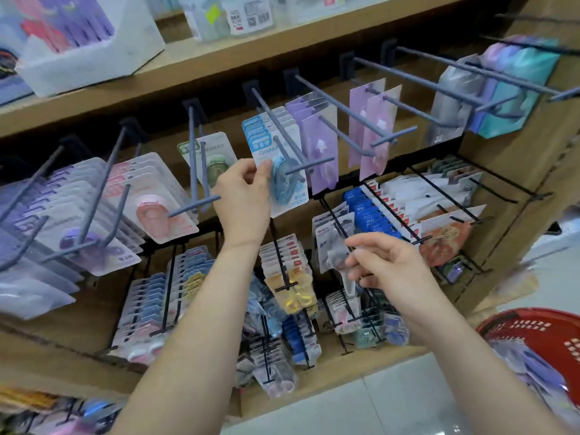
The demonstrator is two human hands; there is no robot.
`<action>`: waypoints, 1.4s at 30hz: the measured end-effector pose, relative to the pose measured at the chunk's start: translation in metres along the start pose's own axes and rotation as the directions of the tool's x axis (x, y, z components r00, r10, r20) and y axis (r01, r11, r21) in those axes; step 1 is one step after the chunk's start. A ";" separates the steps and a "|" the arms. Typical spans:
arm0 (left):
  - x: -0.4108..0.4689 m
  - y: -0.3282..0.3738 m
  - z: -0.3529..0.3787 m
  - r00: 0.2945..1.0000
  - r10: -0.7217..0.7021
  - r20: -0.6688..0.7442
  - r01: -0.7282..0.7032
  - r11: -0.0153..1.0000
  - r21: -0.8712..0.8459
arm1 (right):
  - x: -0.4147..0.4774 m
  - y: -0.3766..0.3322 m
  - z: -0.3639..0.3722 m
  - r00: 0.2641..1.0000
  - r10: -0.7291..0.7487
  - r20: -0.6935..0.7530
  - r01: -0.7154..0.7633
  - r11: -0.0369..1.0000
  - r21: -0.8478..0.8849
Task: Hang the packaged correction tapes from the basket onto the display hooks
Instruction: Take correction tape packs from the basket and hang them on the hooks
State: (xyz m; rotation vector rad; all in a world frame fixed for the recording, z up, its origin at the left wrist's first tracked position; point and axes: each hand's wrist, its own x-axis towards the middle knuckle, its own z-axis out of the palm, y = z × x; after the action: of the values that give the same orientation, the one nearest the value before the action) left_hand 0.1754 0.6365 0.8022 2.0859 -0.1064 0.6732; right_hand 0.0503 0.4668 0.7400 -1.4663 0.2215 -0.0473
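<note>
Blue carded correction tape [284,183], threaded on grey metal hook [281,127], is pinched by left hand [243,197]. Right hand [387,265] is held relaxed, empty.

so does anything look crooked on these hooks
Only the front blue correction tape pack: the left hand pinches its edge and it sits tilted, out of line with the blue packs behind it.

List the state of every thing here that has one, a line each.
left hand, pinching the blue correction tape's left edge
blue correction tape, threaded on its hook, front of the row
right hand, fingers curled, unclear whether it holds anything
red basket, holds packages
</note>
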 end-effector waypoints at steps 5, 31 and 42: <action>-0.011 -0.011 0.002 0.998 -0.062 -0.029 0.058 0.990 -0.131 | -0.004 0.007 -0.006 0.993 -0.015 -0.115 0.015 1.000 0.000; -0.296 0.072 0.271 0.218 0.299 0.929 -0.398 0.896 -0.196 | -0.167 0.146 -0.362 0.682 0.224 -0.696 -0.607 0.704 -0.368; -0.439 0.051 0.493 -0.065 -0.052 0.997 -0.409 0.912 0.021 | -0.195 0.305 -0.521 0.309 0.509 -0.803 -0.772 0.627 0.101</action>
State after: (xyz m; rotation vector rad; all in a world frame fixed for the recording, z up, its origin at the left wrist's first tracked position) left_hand -0.0047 0.1376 0.4061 2.4411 -1.2575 -1.0556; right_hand -0.2648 0.0210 0.4158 -1.4687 1.6531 0.0250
